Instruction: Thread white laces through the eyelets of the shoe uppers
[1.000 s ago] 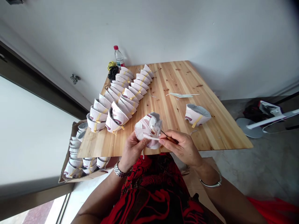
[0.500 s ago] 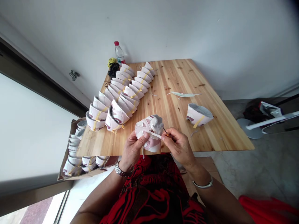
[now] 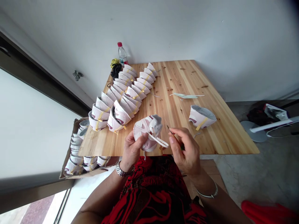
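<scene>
In my left hand [image 3: 133,147] is a small pink and white shoe upper [image 3: 145,127], gripped at its left side with the thumb on top. A white lace [image 3: 160,141] sticks out of it as a loop towards the right. Apart from the shoe upper, my right hand [image 3: 185,147] is closed around a thin tool with a dark metal tip [image 3: 169,129]; its handle is mostly hidden by the fingers, so its exact kind does not show. Another shoe upper [image 3: 202,117] with a yellow strip stands on the table to the right.
Two rows of nested shoe uppers [image 3: 130,101] run along the left of the wooden table [image 3: 182,77]. White laces [image 3: 187,95] lie near the middle. Behind stands a plastic bottle [image 3: 122,54]. A cardboard box [image 3: 62,169] of more uppers is below left. A white stand [image 3: 253,131] is at right.
My right hand has let go of the lace and drawn back to the right with the tool. The lace now hangs as a free loop. My left hand keeps its hold.
</scene>
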The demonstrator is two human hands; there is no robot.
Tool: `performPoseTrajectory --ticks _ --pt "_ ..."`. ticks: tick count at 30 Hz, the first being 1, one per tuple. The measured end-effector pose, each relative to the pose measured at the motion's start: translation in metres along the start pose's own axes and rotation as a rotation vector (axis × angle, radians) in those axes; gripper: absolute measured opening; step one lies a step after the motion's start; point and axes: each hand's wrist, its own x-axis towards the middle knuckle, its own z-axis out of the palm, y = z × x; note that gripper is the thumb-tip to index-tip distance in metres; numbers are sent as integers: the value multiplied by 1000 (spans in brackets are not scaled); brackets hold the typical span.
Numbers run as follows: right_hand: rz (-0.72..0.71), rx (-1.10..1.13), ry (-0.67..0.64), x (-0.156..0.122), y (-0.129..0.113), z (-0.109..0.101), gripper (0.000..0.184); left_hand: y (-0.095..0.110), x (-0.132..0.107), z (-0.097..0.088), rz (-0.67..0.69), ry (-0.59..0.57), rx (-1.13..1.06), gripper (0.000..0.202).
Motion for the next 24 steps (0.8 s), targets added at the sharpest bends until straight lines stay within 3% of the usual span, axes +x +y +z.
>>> performPoseTrajectory --ticks 3,7,18,24 --pt "-222 -133 -69 4 -12 -7 22 2 -1 -2 77 -9 101 26" --pt "-320 -285 -161 10 -24 -5 13 8 -6 0 112 -42 164 26" --pt "-327 -307 -158 15 -25 1 12 16 -11 2 132 -63 216 27" --pt "-222 -301 -181 13 -26 5 15 17 -11 4 97 -38 221 28"
